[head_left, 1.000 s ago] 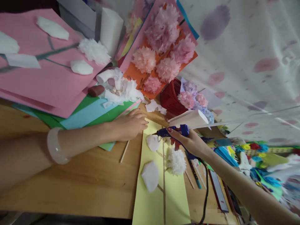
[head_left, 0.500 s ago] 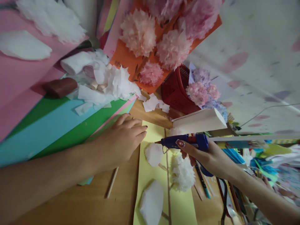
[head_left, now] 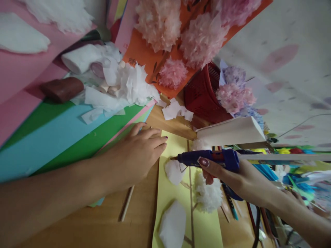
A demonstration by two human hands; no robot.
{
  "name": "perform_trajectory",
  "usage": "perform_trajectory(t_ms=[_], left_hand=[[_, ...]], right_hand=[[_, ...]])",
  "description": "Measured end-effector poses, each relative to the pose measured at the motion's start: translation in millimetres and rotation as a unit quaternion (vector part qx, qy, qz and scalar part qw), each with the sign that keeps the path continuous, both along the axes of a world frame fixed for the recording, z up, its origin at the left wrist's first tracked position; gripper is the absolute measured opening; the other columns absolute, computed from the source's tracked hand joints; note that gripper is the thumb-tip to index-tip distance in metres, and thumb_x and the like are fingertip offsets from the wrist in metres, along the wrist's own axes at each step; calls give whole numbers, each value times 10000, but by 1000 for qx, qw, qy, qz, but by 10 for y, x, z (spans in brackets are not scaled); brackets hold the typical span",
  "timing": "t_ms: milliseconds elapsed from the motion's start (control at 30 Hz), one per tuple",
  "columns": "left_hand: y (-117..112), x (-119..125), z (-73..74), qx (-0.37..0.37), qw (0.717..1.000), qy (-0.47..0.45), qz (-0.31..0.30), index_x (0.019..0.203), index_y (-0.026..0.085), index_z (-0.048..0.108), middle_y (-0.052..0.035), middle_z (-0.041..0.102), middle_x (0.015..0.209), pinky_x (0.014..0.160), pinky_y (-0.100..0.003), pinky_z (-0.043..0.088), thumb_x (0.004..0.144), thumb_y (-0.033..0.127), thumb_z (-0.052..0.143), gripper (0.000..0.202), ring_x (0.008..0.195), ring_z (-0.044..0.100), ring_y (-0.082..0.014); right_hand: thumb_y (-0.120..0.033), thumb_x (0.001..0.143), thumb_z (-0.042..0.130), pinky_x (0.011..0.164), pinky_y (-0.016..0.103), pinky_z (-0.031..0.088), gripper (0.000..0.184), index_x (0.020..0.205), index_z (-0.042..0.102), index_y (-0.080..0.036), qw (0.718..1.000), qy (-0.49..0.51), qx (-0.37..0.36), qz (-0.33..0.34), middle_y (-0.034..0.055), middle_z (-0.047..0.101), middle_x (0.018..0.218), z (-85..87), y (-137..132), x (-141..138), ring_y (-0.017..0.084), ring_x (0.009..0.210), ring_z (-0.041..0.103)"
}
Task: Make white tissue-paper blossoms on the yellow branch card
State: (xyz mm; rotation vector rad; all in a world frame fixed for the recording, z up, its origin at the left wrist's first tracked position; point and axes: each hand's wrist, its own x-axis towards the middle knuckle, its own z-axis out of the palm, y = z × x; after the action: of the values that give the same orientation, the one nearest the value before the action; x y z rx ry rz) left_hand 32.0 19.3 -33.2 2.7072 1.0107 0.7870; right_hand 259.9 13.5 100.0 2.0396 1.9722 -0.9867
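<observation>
Nozzle [head_left: 174, 158] shifted slightly left along the white petal's [head_left: 174, 174] upper edge since half a second ago; right hand [head_left: 234, 174], grip clamped on the glue gun [head_left: 193, 157]. Left hand [head_left: 141, 151], palm down, fingers loosely apart, tips over the left edge of the yellow sheet [head_left: 207, 232], which lies on the wooden surface [head_left: 116, 234] under the petal. Outward: pompom [head_left: 210, 195] on the sheet, paper roll [head_left: 230, 133] by its far end, red basket [head_left: 200, 98] behind the roll.

Blue glue gun [head_left: 192, 157] is jutting from the right fingers [head_left: 218, 170]; yellow sheet [head_left: 207, 227], bearing white pieces [head_left: 175, 172], is lying beneath them.
</observation>
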Motion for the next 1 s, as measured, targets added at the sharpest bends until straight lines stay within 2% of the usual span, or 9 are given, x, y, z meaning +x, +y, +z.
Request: perform_trajectory(t_ms=[200, 367, 600, 800, 1000], left_hand=[[-2, -8, 2, 6, 1000, 13, 0, 1161, 163, 658, -59, 678, 1271, 972, -472, 315, 871, 107, 411, 385, 1205, 524, -273], [13, -20, 21, 4, 1000, 23, -3, 1180, 158, 649, -68, 664, 1298, 976, -474, 322, 846, 112, 444, 395, 1226, 509, -277], [5, -12, 34, -10, 1000, 26, -3, 1177, 167, 652, -61, 673, 1288, 968, -458, 331, 875, 115, 455, 364, 1206, 537, -267], [1, -3, 19, -11, 1000, 20, 1, 1162, 179, 658, -53, 678, 1281, 967, -469, 329, 884, 147, 466, 340, 1182, 550, -269], [14, 12, 6, -15, 1000, 20, 8, 1175, 180, 660, -57, 669, 1301, 976, -458, 335, 890, 133, 453, 355, 1218, 531, -267]], right_hand=[[-679, 848, 525, 408, 232, 304, 534, 605, 617, -212, 999, -17, 8, 42, 3, 582, 507, 75, -34, -143, 115, 451, 465], [-644, 860, 520, 400, 237, 335, 489, 632, 621, -223, 996, -28, 7, 85, 4, 609, 514, 107, -90, -204, 131, 445, 519], [-641, 860, 524, 383, 233, 345, 480, 644, 636, -227, 995, -31, 22, 92, -1, 598, 503, 88, -79, -186, 140, 441, 535], [-630, 856, 541, 363, 229, 321, 487, 586, 584, -227, 996, -22, 52, 73, -25, 523, 446, 96, -46, -167, 122, 400, 475], [-624, 855, 554, 365, 235, 321, 454, 613, 633, -248, 991, -22, 59, 118, -26, 518, 460, 97, -139, -200, 125, 410, 463]])
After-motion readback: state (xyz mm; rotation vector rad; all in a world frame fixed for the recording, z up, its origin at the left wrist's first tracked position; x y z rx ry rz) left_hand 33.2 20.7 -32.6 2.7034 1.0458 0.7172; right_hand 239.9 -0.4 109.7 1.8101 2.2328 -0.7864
